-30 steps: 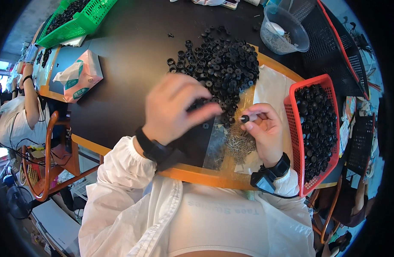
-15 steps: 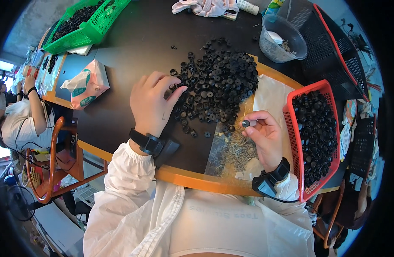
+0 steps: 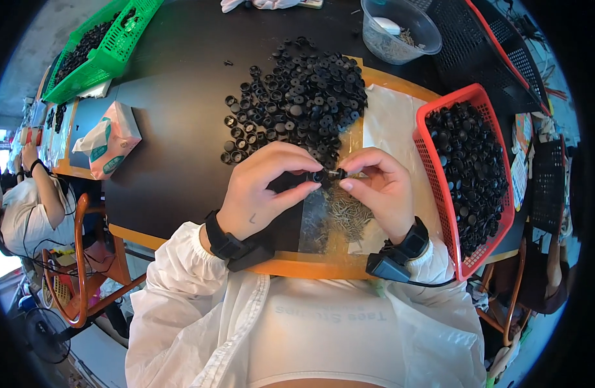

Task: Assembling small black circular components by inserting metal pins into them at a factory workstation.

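In front of me both hands meet over the table. My left hand is closed, thumb and fingertips pinching a small black plastic cap. Facing it, my right hand pinches a small black part, and a thin metal screw bridges the narrow gap between the two pieces. Whether the screw tip touches the cap I cannot tell. Just beyond the hands lies a large heap of black plastic caps, some hollow side up. Loose metal screws lie on a clear plastic sheet below my right hand.
On the right stands a red basket full of black knobs, with a black crate behind. A clear tub holds screws. A tissue pack and green basket are at left, near another person.
My left hand has left the heap and moved right with a cap in it. My right hand has moved left to meet it. The whole view has shifted slightly.
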Available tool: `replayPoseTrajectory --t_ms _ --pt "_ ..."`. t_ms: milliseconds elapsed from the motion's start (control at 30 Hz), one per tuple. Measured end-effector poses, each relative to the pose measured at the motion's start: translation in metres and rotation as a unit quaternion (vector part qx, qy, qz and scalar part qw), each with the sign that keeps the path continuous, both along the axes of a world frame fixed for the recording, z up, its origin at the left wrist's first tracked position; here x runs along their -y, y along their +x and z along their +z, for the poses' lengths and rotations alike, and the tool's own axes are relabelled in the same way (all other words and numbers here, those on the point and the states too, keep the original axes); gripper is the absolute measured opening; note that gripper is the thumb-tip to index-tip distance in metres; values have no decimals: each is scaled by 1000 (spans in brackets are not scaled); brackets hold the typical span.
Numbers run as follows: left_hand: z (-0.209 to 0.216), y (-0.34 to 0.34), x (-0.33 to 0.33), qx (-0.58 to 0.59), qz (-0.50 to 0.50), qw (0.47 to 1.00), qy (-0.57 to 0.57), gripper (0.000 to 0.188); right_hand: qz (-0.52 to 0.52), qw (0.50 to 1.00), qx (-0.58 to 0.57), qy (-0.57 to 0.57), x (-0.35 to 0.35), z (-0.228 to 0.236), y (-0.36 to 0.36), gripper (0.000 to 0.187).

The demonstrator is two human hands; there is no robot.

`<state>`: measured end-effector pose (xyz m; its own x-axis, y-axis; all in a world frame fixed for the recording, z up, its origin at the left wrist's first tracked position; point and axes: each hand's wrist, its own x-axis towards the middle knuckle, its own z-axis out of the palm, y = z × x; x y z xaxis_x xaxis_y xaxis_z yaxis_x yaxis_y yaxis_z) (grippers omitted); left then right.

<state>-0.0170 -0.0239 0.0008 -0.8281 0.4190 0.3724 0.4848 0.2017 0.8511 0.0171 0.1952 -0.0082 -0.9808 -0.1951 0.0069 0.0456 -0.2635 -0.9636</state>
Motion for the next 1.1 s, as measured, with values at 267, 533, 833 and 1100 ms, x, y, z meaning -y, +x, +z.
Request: replayPoseTrajectory --t_ms 267,533,833,1100 --pt "-2 1 -3 -8 -53 998 -13 29 -32 978 -109 176 8 10 5 20" --pt "-6 9 -7 78 -26 996 42 47 -42 968 -133 208 8 9 4 21" --pt "-4 9 -6 53 -10 998 23 48 -46 959 -156 230 7 9 5 21" --pt "-7 10 -6 43 -19 999 20 49 -64 989 -12 130 14 10 10 21"
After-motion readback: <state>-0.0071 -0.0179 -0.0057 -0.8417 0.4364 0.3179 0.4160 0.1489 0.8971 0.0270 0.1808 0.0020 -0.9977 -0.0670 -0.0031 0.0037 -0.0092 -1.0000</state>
